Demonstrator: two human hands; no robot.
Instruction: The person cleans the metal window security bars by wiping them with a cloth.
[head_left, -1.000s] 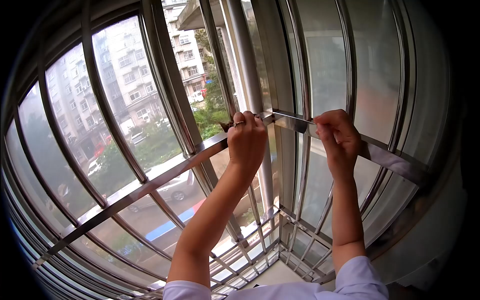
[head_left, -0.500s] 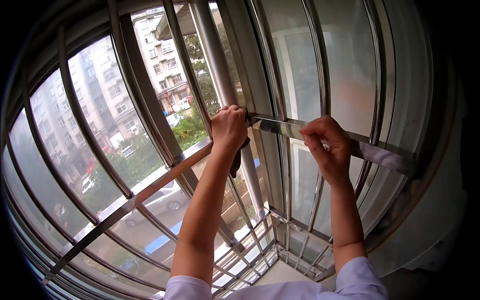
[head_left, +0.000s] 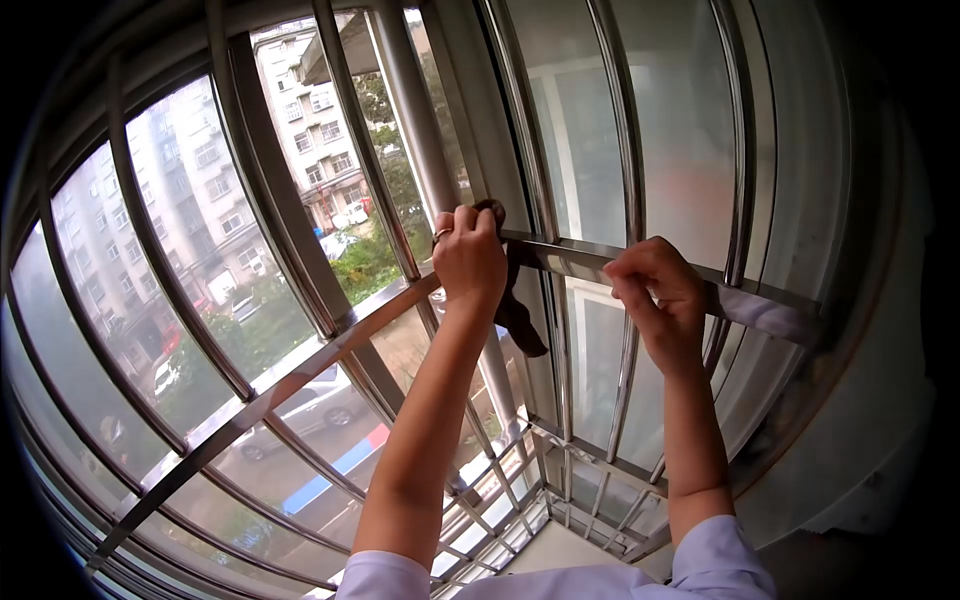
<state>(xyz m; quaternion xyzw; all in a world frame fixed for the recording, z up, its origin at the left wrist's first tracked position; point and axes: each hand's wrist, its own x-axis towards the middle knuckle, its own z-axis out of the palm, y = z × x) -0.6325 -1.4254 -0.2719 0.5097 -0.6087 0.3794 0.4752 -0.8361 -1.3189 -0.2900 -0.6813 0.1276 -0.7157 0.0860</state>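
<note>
My left hand (head_left: pixel 470 255) is closed around a dark brown cloth (head_left: pixel 520 325) at the corner where the flat metal crossbars meet. One end of the cloth hangs below the bar; the rest is bunched under and behind my fingers. A ring shows on one finger. In front of the right flat crossbar (head_left: pixel 760 308), my right hand (head_left: pixel 660 300) has its thumb and fingers pinched together. Whatever is between them, if anything, is hidden. I cannot tell whether that hand touches the bar.
Shiny vertical bars (head_left: pixel 622 120) form a cage around the corner, with a lower grille (head_left: pixel 590 455) beneath. A frosted glass pane (head_left: pixel 680 130) stands behind the right bars. Through the left side appear buildings, greenery and a parked car (head_left: pixel 310 400).
My left hand has shifted slightly right at the corner. More of the brown cloth now shows, hanging to the right of my wrist. The right hand keeps its pinch, almost unmoved.
</note>
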